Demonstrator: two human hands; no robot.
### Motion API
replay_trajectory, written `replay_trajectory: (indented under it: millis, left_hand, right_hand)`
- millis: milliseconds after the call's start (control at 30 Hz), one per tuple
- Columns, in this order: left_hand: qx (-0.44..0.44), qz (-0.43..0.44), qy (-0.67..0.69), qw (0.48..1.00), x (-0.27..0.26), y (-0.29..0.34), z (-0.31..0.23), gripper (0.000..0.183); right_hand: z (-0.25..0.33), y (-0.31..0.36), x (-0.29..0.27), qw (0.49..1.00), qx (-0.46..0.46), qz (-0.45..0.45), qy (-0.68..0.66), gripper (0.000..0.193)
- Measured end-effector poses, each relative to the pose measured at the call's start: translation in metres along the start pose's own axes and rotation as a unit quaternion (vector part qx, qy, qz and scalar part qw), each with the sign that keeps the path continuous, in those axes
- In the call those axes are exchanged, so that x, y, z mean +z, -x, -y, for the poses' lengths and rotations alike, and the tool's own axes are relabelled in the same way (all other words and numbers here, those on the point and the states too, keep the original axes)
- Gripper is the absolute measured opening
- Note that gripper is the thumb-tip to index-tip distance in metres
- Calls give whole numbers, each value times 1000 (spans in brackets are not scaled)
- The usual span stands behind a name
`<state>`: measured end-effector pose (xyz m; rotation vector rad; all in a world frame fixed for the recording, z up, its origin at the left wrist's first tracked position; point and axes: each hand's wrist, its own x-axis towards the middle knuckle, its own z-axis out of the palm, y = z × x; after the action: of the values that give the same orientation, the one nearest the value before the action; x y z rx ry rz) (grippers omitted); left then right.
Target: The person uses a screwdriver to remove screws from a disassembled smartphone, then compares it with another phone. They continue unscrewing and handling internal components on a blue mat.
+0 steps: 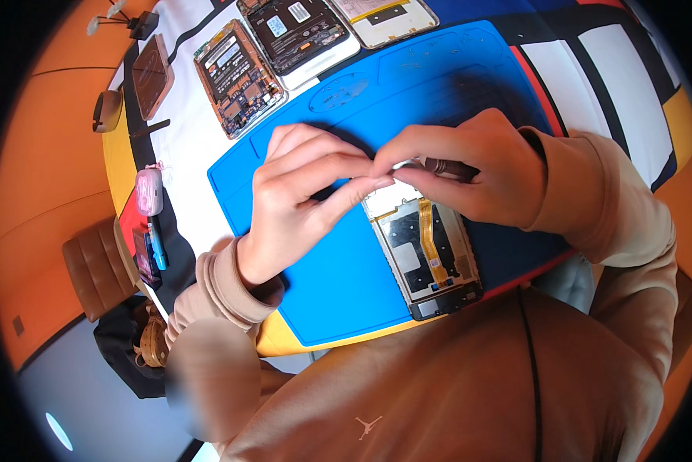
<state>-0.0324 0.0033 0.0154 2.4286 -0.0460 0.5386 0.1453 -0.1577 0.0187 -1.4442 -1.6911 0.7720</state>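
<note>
The left hand (300,189) curves inward, thumb and fingertips closed together; whether they pinch anything cannot be told. The right hand (469,165) meets it, thumb and forefinger gripping a slim tool with a dark brown ribbed handle (451,168) and a pale tip. From beneath the fingertips, an opened silver-and-black phone frame (450,242) extends toward the wearer's body, a flat gold ribbon cable (429,239) running along it. If the tool slips, it could scratch the frame or nick the cable. The phone's near end lies close to the near edge of a blue rubber mat (323,277), so a backward push might tip it off. Bare mat leaves room below the left hand; beyond that hand, a row of three dismantled phones (296,42) limits reach.
</note>
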Motion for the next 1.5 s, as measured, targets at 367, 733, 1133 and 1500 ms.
replay_trajectory:
  millis: [367, 733, 1133, 1500]
  left_hand:
    - [122, -30, -100, 987, -2, 3, -7, 22]
    - [136, -12, -90, 987, -3, 4, -7, 25]
    - [127, -30, -116, 985, 0, 3, -6, 24]
    - [126, -30, -121, 984, 0, 2, -5, 24]
  right_hand:
    - [-1, 0, 1, 997, -54, -19, -47, 10]
    - [-3, 1, 2, 994, -103, 21, 39, 11]
    - [-7, 0, 14, 986, -101, -72, 115, 16]
    - [-4, 0, 9, 997, -46, -52, 39, 18]
